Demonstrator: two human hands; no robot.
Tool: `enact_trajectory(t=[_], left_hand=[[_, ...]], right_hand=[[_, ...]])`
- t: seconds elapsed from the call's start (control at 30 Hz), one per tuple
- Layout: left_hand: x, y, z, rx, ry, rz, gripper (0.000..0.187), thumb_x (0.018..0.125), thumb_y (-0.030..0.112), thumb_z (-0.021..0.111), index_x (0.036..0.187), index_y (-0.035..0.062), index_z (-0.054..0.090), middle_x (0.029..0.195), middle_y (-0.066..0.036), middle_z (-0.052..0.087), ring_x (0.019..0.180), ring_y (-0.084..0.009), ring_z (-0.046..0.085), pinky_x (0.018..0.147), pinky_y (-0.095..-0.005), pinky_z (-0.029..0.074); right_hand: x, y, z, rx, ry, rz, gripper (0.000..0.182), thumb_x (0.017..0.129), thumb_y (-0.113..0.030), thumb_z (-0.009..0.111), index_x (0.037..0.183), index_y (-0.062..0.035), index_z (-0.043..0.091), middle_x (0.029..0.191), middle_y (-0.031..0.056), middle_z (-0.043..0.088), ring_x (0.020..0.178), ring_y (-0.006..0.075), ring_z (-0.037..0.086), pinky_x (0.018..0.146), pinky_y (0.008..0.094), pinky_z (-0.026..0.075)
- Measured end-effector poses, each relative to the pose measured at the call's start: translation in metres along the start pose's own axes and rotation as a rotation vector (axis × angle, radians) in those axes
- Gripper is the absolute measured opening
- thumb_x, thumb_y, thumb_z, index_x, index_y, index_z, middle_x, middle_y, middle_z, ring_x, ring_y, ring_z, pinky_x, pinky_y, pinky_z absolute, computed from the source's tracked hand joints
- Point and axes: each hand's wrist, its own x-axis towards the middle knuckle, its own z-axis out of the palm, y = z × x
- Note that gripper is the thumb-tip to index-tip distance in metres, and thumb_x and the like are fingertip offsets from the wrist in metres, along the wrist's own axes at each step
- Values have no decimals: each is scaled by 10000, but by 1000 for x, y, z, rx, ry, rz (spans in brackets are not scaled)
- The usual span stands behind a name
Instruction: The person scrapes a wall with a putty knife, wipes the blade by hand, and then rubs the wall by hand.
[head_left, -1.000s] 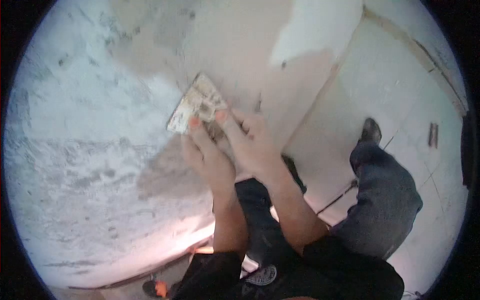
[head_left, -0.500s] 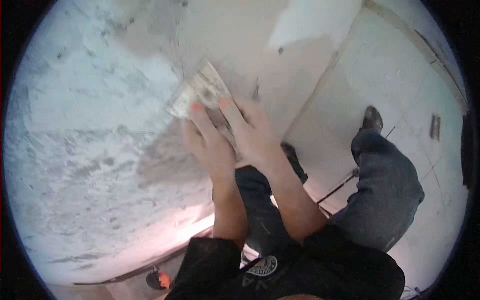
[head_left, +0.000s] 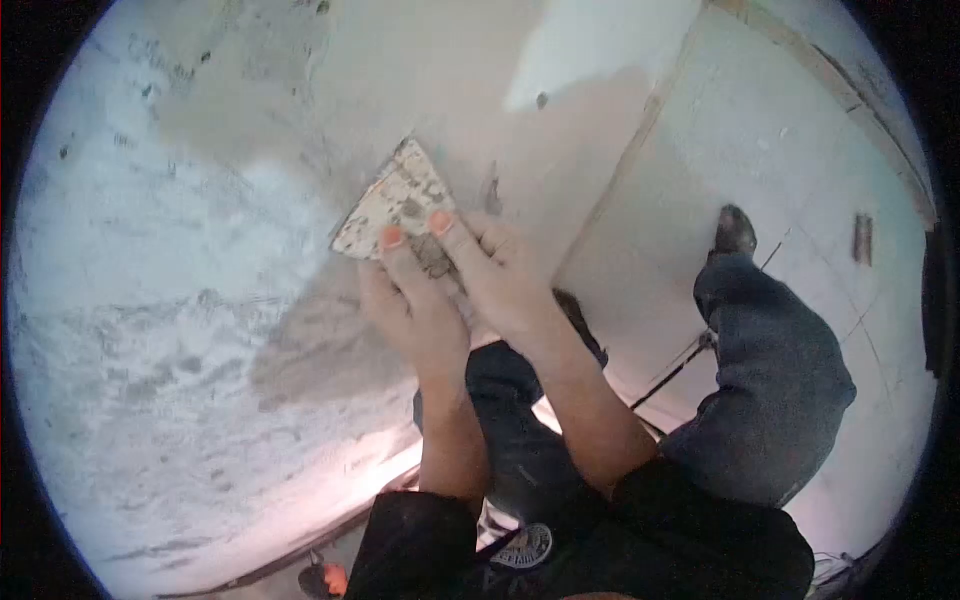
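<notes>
Both hands hold a putty knife (head_left: 385, 200), its broad wedge-shaped blade spattered with pale, dried plaster and dark specks. My left hand (head_left: 415, 310) is closed around the lower left of it, thumb pressed on the blade's face. From the right, my right hand (head_left: 495, 275) grips it too, with that thumb lying on the face beside the other. Fingers curl behind the tool, where they are mostly hidden. The blade's long edge points up and left, close over the patchy plastered wall (head_left: 200, 230).
Smooth grey-beige patches meet rough whitish ones on the wall, under my shadow. A tiled floor (head_left: 800, 330) lies to the right, with a small brown piece (head_left: 863, 238) on it. My shoe (head_left: 735, 230) stands there. A dark-and-orange object (head_left: 325, 578) is at the bottom left.
The putty knife has shifted slightly down in view, both hands still on it, and its blade is now sharp instead of blurred. Marks on the wall have slid left.
</notes>
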Motion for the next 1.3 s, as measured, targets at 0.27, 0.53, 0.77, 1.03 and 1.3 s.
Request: enact_trajectory(t=[0.27,0.53,0.77,1.03,1.3], left_hand=[[6,4,8,13,-8,-24,385,1042,302,474,993,-56,605,892,-86,643,794,-138,571,699,-290,460],[4,5,8,24,-15,-64,408,1049,329,448,1031,-50,597,907,-96,650,782,-145,577,698,-288,457],[5,-2,17,22,41,-51,368,1057,288,443,1019,-47,589,843,-60,612,717,-107,537,622,-261,437],[12,7,24,-72,0,-66,436,1043,376,450,1150,-27,578,1012,-111,621,899,-147,578,765,-295,469],[25,19,19,-77,-55,-139,392,1058,272,429,1056,-88,585,995,-130,664,814,-128,601,689,-268,478]], right_hand=[[8,1,-5,-127,48,-124,398,1002,-290,545,846,71,609,621,48,515,624,82,490,554,289,420],[7,-15,-8,-213,19,-88,397,1004,-278,547,816,68,596,588,46,505,565,95,440,510,300,372],[11,-11,-11,-186,15,-67,400,1006,-276,550,788,56,602,565,25,471,554,79,425,477,296,341],[22,-21,-7,-61,41,-15,398,1003,-282,557,793,54,606,590,37,508,571,80,454,495,302,374],[28,-26,-5,-272,8,-56,390,1002,-296,555,877,69,612,618,51,521,612,83,480,537,291,410]])
